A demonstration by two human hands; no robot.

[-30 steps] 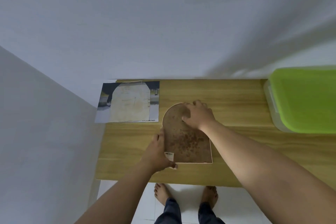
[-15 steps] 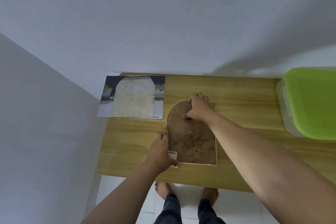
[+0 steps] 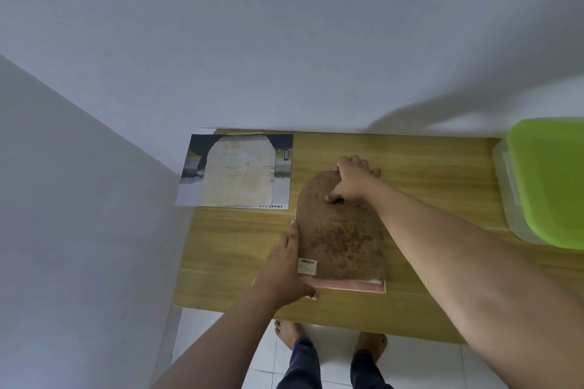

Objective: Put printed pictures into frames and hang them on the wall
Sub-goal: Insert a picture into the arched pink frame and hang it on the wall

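Note:
An arch-topped picture frame lies face down on the wooden table, its stained brown backing board up. Its pink rim shows along the near edge. A barcode sticker sits at the board's near left corner. My left hand grips the frame's left side and near corner. My right hand holds the board's rounded top, thumb by a small dark hanger ring. A printed picture lies flat at the table's far left, with an arch-shaped pale sheet on it.
A clear plastic box with a green lid stands at the table's right end. White walls close in behind the table and on the left. My bare feet stand on white floor tiles below the table's near edge.
The backing board has tilted up at its far end under my right hand, and the frame's pink rim now shows along the near edge. The view has dipped slightly.

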